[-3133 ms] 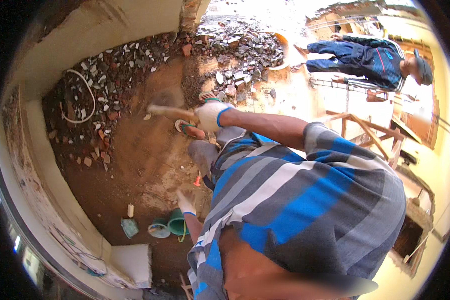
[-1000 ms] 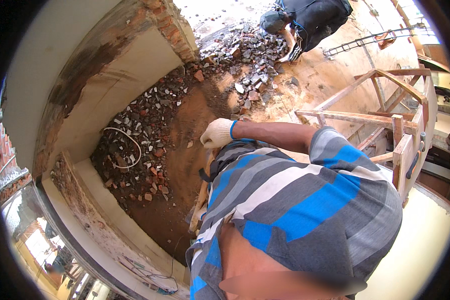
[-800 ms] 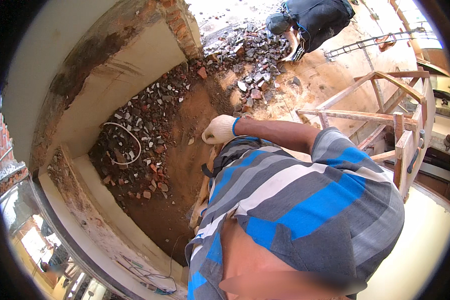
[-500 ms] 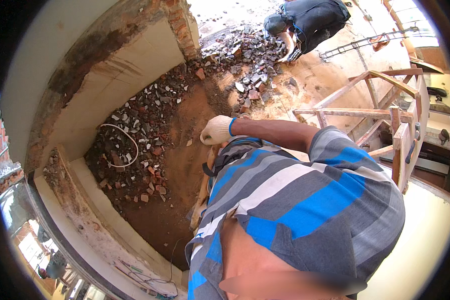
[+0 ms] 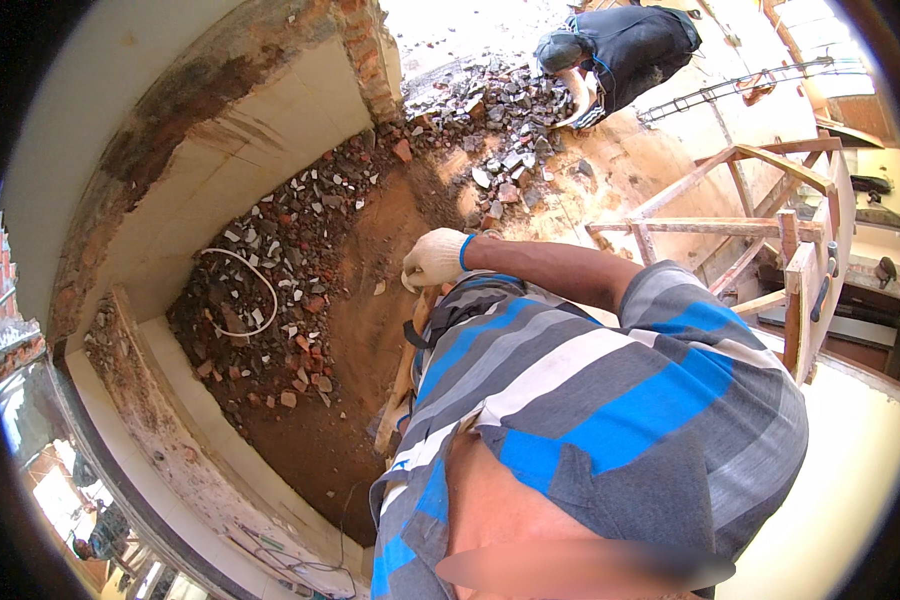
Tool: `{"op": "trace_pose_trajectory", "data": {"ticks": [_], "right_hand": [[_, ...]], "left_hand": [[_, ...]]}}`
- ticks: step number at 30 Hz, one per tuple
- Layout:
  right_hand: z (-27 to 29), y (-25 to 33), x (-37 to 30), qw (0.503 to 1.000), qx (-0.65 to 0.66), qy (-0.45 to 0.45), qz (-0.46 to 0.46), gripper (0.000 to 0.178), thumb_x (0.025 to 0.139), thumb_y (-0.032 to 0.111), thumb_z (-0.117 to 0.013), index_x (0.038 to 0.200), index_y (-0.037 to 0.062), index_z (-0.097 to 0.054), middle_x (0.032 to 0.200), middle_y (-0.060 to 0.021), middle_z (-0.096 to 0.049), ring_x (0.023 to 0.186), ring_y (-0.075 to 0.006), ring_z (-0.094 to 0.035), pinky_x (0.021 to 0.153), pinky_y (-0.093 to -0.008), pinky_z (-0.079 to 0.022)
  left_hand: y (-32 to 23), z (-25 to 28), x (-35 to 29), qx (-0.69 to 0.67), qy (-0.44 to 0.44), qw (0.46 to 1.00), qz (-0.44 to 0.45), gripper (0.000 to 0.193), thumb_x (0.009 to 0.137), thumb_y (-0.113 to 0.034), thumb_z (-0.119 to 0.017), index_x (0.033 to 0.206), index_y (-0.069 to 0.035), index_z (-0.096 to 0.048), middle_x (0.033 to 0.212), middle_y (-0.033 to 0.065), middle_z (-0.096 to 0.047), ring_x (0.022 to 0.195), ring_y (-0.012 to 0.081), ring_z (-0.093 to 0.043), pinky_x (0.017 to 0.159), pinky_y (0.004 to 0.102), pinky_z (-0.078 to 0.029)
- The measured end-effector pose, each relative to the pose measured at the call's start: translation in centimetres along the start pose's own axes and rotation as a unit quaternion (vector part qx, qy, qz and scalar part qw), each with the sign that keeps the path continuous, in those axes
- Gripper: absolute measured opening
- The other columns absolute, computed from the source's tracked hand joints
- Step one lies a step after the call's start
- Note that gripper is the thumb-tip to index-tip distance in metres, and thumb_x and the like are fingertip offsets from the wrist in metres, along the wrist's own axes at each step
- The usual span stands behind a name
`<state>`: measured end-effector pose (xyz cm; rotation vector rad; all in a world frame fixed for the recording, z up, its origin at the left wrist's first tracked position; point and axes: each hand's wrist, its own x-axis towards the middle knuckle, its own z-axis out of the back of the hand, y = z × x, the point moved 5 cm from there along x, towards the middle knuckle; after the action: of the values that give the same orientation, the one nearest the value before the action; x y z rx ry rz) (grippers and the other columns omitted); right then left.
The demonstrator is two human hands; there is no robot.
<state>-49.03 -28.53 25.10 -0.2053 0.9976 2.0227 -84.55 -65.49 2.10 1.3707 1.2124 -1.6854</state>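
My right hand point(image 5: 435, 258), in a cream knitted glove with a blue cuff, is in front of my body with its fingers curled closed. What lies inside the fingers, if anything, is hidden. Just below it, a light wooden piece point(image 5: 402, 385) runs down along the edge of my striped shirt, most of it covered by my body. I cannot tell whether the hand touches that wood. A dark strap end point(image 5: 416, 336) sticks out beside the shirt. My left hand is out of sight.
Broken rubble point(image 5: 290, 240) lies along the tiled wall, with a white hose loop point(image 5: 268, 290) on it. Brown soil point(image 5: 365, 300) stretches beside it. A bent-over person point(image 5: 635, 55) works by another rubble heap point(image 5: 515, 110). At right stands a wooden frame point(image 5: 750, 225), near a rebar cage point(image 5: 740, 90).
My view has shifted very slightly. My gloved right hand stays curled in nearly the same place, and the other person remains bent over by the rubble.
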Motion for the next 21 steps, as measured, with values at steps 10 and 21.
{"op": "trace_pose_trajectory", "data": {"ticks": [10, 21], "right_hand": [[0.4, -1.1, -0.5, 0.999, 0.022, -0.015, -0.028, 0.038, 0.099, 0.043, -0.062, 0.114, 0.0154, -0.082, 0.105, -0.0152, -0.08, 0.101, -0.0413, -0.074, 0.09, -0.0543, -0.058], [0.0, -2.2, -0.7, 0.997, 0.035, -0.064, -0.006, 0.039, 0.099, 0.046, -0.06, 0.109, 0.0168, -0.083, 0.095, -0.017, -0.078, 0.092, -0.0426, -0.074, 0.084, -0.0529, -0.058]], "left_hand": [[-1.0, -0.1, 0.1, 0.001, -0.004, 1.0, -0.001, 0.08, 0.102, -0.071, -0.032, 0.153, -0.015, -0.057, 0.159, 0.012, -0.057, 0.146, 0.0376, -0.051, 0.124, 0.0656, -0.037], [-1.8, -0.9, 0.5, -0.005, -0.003, 1.0, -0.011, 0.082, 0.101, -0.074, -0.03, 0.152, -0.016, -0.058, 0.158, 0.0123, -0.058, 0.145, 0.0379, -0.052, 0.123, 0.0662, -0.037]]}}
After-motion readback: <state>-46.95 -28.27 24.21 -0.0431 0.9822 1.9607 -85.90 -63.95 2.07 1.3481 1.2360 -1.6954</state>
